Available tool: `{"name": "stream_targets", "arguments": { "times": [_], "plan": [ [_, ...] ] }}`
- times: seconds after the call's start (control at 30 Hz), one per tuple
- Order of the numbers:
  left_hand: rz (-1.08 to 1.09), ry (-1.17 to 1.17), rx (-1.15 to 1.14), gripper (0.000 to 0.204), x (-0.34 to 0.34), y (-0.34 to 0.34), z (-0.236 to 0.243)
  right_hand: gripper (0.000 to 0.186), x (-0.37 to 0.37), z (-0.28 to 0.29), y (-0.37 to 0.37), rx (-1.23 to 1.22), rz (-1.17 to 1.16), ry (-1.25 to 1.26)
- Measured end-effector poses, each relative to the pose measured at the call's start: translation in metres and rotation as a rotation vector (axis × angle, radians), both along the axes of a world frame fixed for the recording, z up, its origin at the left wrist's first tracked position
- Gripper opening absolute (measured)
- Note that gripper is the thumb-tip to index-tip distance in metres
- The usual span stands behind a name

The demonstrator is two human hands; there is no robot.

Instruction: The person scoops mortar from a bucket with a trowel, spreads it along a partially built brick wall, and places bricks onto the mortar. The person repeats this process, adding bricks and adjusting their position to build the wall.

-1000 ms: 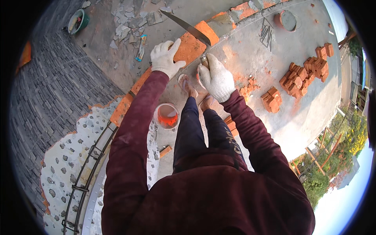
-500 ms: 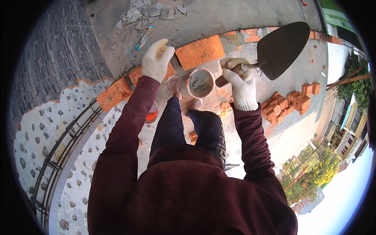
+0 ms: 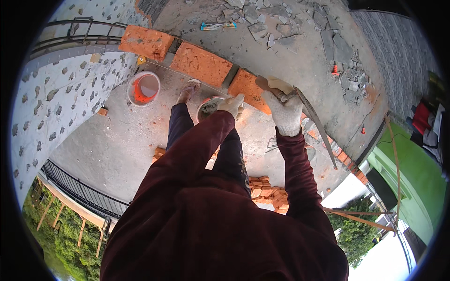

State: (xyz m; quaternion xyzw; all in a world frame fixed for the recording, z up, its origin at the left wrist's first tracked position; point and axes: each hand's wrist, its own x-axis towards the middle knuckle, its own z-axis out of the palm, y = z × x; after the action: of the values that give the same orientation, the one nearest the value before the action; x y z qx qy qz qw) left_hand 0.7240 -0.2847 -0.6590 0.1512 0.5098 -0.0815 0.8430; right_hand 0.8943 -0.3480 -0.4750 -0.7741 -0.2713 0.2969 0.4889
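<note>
My right hand (image 3: 285, 108), in a white knitted glove, is closed round the wooden handle of a trowel (image 3: 315, 119). The trowel's dark blade appears nearly edge-on, slanting down to the right. My left hand (image 3: 231, 106), gloved too, hovers by a bucket of grey mortar (image 3: 206, 110). Its fingers are loosely bent and apart, with nothing seen in them; my sleeve hides part of the hand. Beyond the hands runs a row of orange bricks, with one brick (image 3: 200, 64) in the middle and another brick (image 3: 248, 89) partly behind my right hand.
A taut string (image 3: 187, 77) follows the brick row. An orange-red bucket (image 3: 144, 89) of liquid stands at left, near a pitted white wall (image 3: 61, 93). Broken stone slabs (image 3: 276, 28) litter the far floor. Stacked bricks (image 3: 269, 193) lie beside my legs.
My view has turned to the right. My left hand has come inward and lower, to the mortar bucket. The trowel has tipped from showing its broad face to nearly edge-on.
</note>
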Motion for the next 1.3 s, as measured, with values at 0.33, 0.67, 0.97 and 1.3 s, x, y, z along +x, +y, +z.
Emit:
{"name": "stream_targets", "arguments": {
  "times": [0.33, 0.67, 0.97, 1.3],
  "plan": [
    [0.420, 0.355, 0.262, 0.052, 0.056, -0.034, 0.043, 0.023, 0.038, -0.070, -0.009, -0.067, 0.312, 0.177],
    [0.290, 0.336, 0.347, 0.061, 0.046, -0.030, 0.029, 0.017, 0.018, -0.076, 0.020, 0.078, 0.470, -0.233],
    [0.190, 0.374, 0.386, 0.067, 0.040, -0.036, 0.039, 0.020, 0.019, -0.068, 0.040, -0.010, 0.384, 0.123],
    [0.152, 0.248, 0.390, 0.051, 0.037, -0.045, 0.025, 0.019, 0.038, -0.055, 0.001, 0.048, 0.441, 0.093]
  ]
}}
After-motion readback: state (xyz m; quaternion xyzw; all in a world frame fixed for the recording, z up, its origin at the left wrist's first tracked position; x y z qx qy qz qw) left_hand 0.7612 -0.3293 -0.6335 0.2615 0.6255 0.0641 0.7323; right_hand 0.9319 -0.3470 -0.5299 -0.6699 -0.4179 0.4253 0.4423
